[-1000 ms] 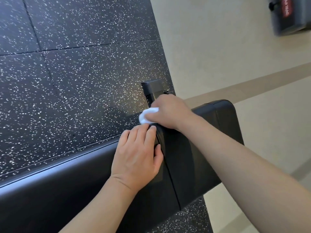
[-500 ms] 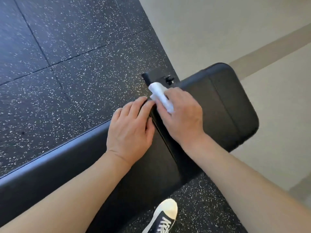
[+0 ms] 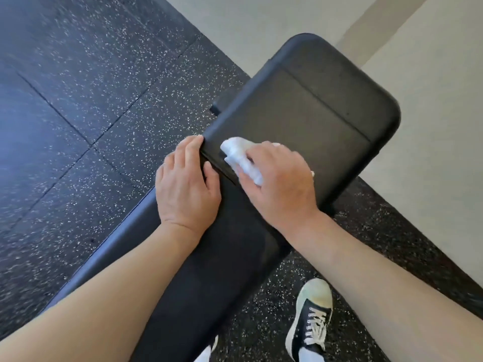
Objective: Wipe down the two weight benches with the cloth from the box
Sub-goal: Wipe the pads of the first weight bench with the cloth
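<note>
A black padded weight bench runs from the lower left to the upper right, split by a gap between its long pad and its wider end pad. My right hand presses a crumpled white cloth onto the end pad, right beside that gap. My left hand lies flat on the long pad at its left edge, fingertips touching the end pad's corner. Only one bench is in view.
Black rubber floor tiles with white specks lie to the left and under the bench. Pale smooth floor with a tan stripe lies to the right. My dark sneaker with a white toe stands by the bench's near side.
The view has tilted down and closer over the bench. My right hand has drawn the cloth from the far edge at the gap onto the top of the end pad. My left hand stays put.
</note>
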A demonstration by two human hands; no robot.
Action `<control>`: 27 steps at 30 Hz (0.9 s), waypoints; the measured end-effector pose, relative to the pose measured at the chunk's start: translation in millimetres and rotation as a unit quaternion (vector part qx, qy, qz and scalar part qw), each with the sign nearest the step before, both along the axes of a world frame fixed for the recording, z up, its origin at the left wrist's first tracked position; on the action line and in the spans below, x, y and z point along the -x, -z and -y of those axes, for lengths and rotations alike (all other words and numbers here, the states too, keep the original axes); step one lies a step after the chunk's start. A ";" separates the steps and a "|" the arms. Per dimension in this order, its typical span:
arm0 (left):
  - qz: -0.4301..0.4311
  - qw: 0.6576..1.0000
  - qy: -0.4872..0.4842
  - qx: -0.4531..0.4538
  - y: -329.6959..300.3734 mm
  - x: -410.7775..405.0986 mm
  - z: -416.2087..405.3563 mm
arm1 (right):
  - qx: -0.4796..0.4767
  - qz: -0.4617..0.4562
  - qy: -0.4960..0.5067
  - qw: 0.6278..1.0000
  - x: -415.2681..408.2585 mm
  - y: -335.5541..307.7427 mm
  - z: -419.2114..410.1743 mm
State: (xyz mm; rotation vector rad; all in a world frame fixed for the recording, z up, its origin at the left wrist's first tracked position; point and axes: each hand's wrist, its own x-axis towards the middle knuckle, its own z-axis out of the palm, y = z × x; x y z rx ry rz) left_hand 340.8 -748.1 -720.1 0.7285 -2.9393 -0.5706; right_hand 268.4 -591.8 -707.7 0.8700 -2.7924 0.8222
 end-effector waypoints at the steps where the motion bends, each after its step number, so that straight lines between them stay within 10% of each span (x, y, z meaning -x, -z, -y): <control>1: 0.003 1.000 0.000 -0.003 1.2 -0.5 0.4 | 0.001 -0.005 -0.030 1.000 -16.5 1.0 3.8; 8: -0.024 0.987 0.154 0.045 3.4 -4.4 4.1 | 0.000 -0.006 0.121 0.993 13.4 7.0 -44.3; 14: -0.038 0.879 0.474 0.050 6.7 20.7 3.4 | 0.055 0.039 0.280 0.958 -32.6 13.5 -58.8; 27: -0.003 0.949 0.314 0.029 2.4 1.8 -60.7 | 0.355 0.227 0.488 0.764 -156.6 24.6 -29.6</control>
